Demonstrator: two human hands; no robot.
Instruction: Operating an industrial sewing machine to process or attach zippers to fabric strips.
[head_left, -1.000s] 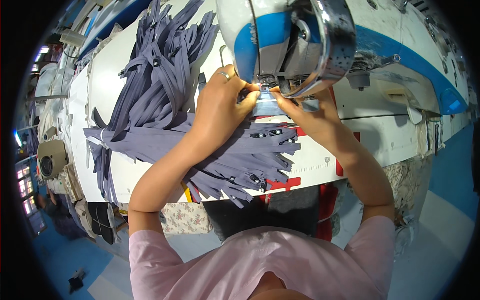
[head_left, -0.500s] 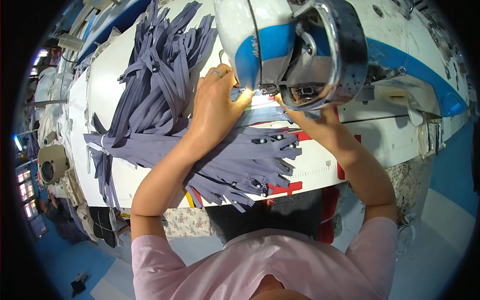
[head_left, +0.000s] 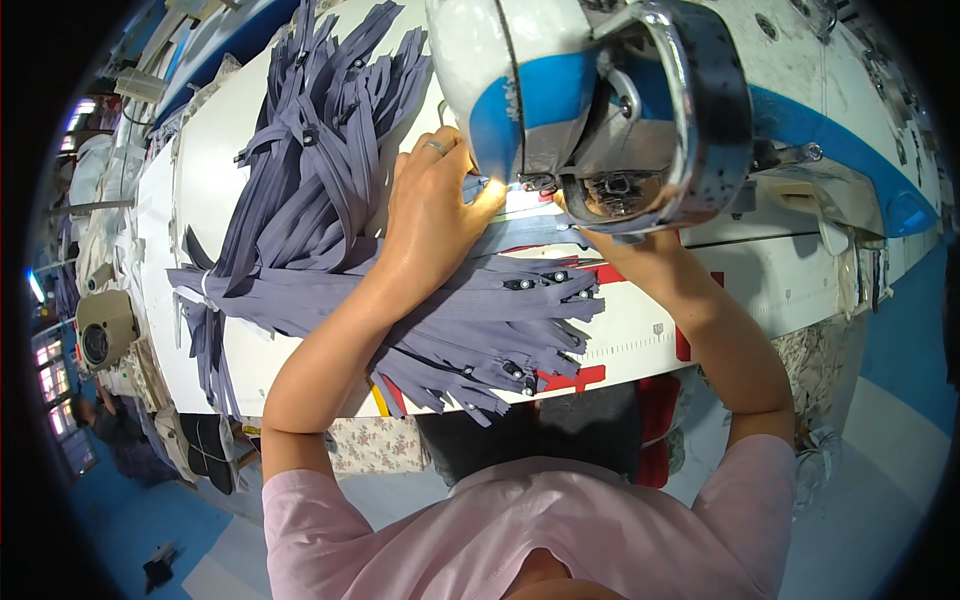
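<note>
A white and blue sewing machine [head_left: 545, 85] stands in front of me, its lamp lighting the stitching area. My left hand [head_left: 435, 205], with a ring on one finger, is left of the needle area. Its thumb and forefinger are pinched together on a blue-grey fabric strip [head_left: 520, 234] that lies on the machine bed. My right hand [head_left: 630, 248] reaches in from the right, below the chrome guard [head_left: 700, 110]; its fingers are mostly hidden behind the machine. A tied bundle of grey-purple zippers [head_left: 470, 300] with black sliders lies under and beside my left forearm.
More grey-purple zippers [head_left: 320, 150] are heaped at the far left of the white table [head_left: 630, 340]. Red tape pieces [head_left: 572, 380] mark the table near its front edge. A beige round-faced device [head_left: 97, 340] stands off to the left, and a person [head_left: 120, 430] is farther back there.
The machine's chrome guard appears slightly farther right in the view. My right hand's fingers are more covered by the machine. My left hand has hardly moved.
</note>
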